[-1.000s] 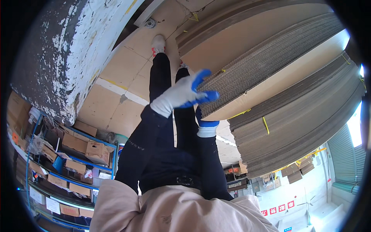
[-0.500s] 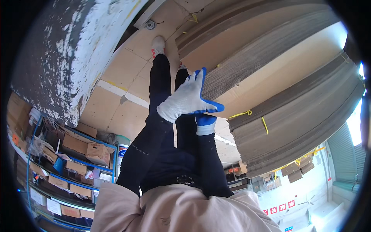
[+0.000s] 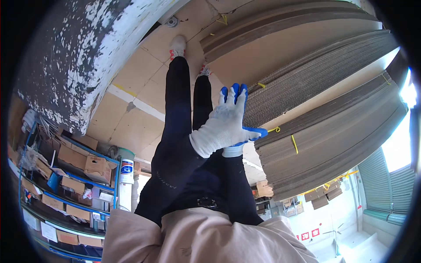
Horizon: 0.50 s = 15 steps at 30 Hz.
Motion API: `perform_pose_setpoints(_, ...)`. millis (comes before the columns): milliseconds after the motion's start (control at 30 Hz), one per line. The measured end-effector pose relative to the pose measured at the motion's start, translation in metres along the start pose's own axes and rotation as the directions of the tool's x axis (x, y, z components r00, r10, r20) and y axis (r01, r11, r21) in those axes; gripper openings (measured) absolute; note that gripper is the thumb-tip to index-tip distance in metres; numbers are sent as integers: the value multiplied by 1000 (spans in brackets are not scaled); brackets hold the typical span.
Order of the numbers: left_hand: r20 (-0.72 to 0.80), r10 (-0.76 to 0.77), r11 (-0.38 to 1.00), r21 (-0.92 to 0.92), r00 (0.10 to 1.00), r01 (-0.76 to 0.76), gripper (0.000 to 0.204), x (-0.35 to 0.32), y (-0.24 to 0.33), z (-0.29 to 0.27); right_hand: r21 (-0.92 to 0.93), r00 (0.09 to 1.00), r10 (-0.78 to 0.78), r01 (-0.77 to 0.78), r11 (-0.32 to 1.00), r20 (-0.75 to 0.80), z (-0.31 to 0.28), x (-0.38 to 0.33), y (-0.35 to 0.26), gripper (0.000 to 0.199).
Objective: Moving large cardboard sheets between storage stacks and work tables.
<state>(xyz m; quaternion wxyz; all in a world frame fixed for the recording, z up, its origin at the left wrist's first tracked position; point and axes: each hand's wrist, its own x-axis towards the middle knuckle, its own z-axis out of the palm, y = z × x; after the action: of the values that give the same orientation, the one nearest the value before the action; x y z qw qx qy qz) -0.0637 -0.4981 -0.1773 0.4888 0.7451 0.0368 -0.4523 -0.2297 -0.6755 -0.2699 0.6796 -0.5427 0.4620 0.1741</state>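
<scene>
Brown corrugated cardboard stack [image 3: 318, 83] alongside; have now fanned the white-knit, blue-palmed left hand [image 3: 226, 122] wider, grasping nothing, hiding most of the right hand [image 3: 233, 151]; cannot tell its grip; leaves stack unclasped by left.

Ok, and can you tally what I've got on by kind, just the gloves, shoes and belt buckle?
Gloves: 2, the one on the right hand mostly hidden behind the left hand
Shoes: 2, both partly covered by the trouser legs
Belt buckle: 1
Total: 5
</scene>
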Motion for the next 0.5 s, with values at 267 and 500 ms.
perform_pose_setpoints(267,-56,21,1000,-5,998,-22,138,-4,4,10,-45,1000,2,-2,999,3,-9,-5,-1,32)
perform_pose_setpoints(500,-83,21,999,-46,996,-25,133,-8,6,11,-75,1000,17,-17,997,6,-16,-9,-1,33)
